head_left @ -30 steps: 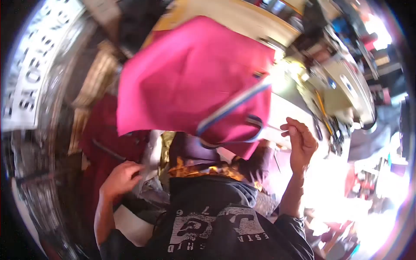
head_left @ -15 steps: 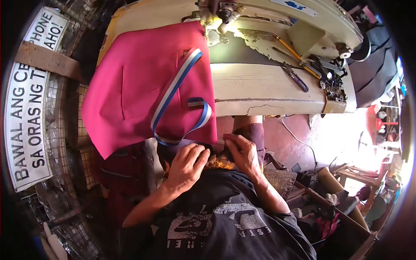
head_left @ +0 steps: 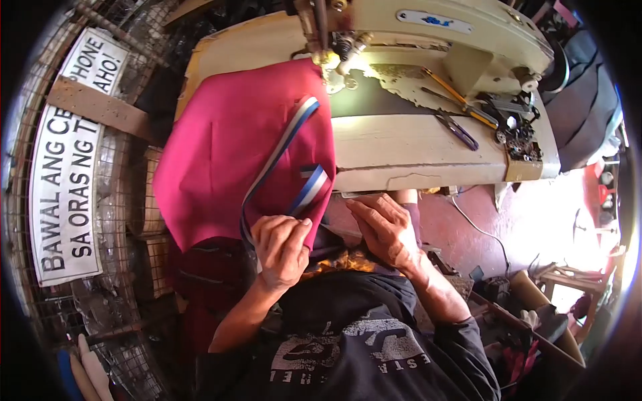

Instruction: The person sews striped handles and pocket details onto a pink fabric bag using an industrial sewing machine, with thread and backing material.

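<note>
End of striped tape (head_left: pixel 284 144) under left hand (head_left: pixel 281 246)

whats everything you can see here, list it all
sewing machine: 1, cream, top centre
table: 1, cream, under the machine
fabric: 1, pink, hanging off the table's left side
ribbon: 1, blue and white, across the fabric
scissors: 1, purple handles, table right
tool: 1, yellow, thin, above the scissors
sign: 1, white, black letters, far left
mesh: wire, behind the sign
shirt: 1, dark, printed, bottom
left hand: pinching the ribbon
right hand: flat, below the table edge
</note>
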`<action>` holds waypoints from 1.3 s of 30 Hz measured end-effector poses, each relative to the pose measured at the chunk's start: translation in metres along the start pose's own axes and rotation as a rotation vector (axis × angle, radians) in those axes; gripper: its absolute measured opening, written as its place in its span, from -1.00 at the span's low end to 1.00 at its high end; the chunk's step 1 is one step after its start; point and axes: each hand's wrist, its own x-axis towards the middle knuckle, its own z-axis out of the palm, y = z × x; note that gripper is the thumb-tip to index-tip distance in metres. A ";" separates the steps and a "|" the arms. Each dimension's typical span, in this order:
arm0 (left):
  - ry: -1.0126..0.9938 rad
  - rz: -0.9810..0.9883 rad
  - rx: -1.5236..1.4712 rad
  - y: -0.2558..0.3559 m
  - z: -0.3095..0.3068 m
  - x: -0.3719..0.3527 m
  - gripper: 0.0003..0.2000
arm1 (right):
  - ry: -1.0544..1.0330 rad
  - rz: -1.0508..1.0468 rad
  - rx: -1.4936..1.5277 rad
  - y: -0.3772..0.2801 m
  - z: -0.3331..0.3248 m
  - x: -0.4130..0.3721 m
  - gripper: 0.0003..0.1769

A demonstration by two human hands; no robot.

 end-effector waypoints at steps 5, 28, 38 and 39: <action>0.144 -0.310 -0.164 -0.016 -0.049 0.049 -0.49 | 0.061 -0.227 0.033 -0.022 -0.005 0.070 -0.61; 0.250 -0.385 -0.383 -0.040 -0.080 0.082 -0.79 | -0.288 -0.292 0.574 -0.046 0.025 0.197 -0.79; 0.245 -0.511 -0.513 -0.037 -0.081 0.099 -0.83 | -0.290 -0.248 0.582 -0.050 0.022 0.201 -0.82; 0.247 -0.532 -0.552 -0.039 -0.082 0.100 -0.86 | -0.294 -0.234 0.599 -0.050 0.022 0.202 -0.82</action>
